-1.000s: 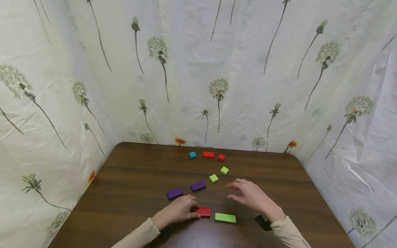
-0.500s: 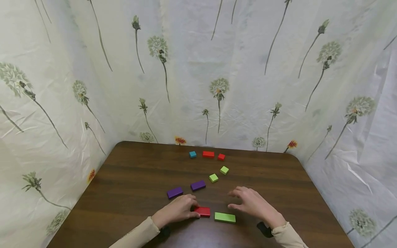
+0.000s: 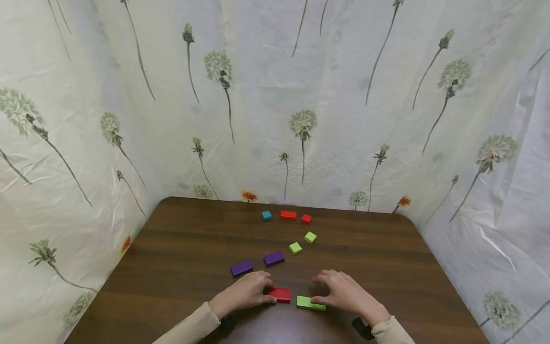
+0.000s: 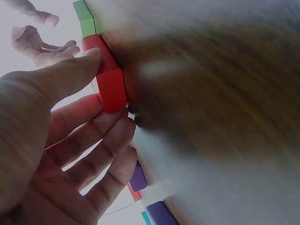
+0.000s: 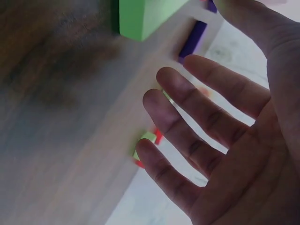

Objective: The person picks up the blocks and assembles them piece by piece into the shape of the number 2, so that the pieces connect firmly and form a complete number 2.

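Note:
My left hand (image 3: 247, 289) pinches the left end of a flat red block (image 3: 282, 295) near the front of the dark wooden table (image 3: 189, 234). In the left wrist view, the thumb lies along one side of that red block (image 4: 112, 89) and fingertips touch the other. Just to its right is a long light green block (image 3: 304, 303), separated by a small gap. My right hand (image 3: 348, 295) hovers over the green block, and its thumb covers part of it in the head view. Seen from the right wrist, the fingers are spread and apart from the green block (image 5: 133, 18).
Two purple blocks (image 3: 274, 258) lie beyond the left hand. Farther back are two small light green blocks (image 3: 295, 248), a red block (image 3: 288, 215), a small red block (image 3: 306, 219) and a small blue block (image 3: 267, 215). A flowered curtain (image 3: 266, 119) surrounds the table.
The right hand has moved left and closer to the long green block, its thumb now overlapping it. My left hand stays on the red block, and the blocks have not visibly moved.

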Demonstrator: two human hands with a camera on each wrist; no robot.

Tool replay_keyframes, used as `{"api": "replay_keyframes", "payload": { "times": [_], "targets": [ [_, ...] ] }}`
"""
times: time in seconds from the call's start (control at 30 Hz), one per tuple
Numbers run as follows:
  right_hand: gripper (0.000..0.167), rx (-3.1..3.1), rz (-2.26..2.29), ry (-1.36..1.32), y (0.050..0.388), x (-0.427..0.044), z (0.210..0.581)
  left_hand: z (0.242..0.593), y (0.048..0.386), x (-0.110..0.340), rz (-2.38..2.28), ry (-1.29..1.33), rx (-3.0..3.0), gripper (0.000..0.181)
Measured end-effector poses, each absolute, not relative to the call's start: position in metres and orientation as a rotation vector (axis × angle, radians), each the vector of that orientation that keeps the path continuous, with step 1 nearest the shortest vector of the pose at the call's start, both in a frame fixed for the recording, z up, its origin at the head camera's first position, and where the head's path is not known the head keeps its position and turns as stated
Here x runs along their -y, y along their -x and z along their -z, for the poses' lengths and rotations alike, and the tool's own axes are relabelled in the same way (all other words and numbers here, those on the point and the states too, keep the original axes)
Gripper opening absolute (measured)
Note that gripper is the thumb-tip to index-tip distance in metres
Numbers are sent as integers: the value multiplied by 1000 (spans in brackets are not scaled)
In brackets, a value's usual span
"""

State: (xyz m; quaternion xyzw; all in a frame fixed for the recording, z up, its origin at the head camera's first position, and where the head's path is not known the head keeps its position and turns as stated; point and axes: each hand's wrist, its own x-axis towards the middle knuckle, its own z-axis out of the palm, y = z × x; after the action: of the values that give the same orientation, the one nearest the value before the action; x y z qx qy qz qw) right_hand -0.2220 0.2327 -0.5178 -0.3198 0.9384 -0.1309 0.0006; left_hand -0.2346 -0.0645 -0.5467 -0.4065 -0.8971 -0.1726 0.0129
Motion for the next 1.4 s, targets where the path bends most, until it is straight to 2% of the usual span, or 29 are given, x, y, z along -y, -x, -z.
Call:
{"api": "replay_keyframes", "payload": {
  "times": [0.17, 0.37, 0.73, 1.13, 1.4],
  "targets": [
    [47, -2938, 408, 1029, 220, -230, 523, 545, 234, 65, 535, 1268, 2792, 29],
    [39, -2915, 455, 1109, 217, -229, 529, 545, 234, 65, 528, 1259, 2804, 28],
    [41, -2933, 424, 1145, 214, -225, 532, 546, 234, 66, 543, 1295, 2754, 29],
    [28, -2928, 411, 1187, 213, -223, 536, 545, 232, 66, 534, 1277, 2809, 28],
    [24, -2939, 366, 1153, 214, -224, 538, 545, 232, 66, 528, 1270, 2815, 29]
  ]
}}
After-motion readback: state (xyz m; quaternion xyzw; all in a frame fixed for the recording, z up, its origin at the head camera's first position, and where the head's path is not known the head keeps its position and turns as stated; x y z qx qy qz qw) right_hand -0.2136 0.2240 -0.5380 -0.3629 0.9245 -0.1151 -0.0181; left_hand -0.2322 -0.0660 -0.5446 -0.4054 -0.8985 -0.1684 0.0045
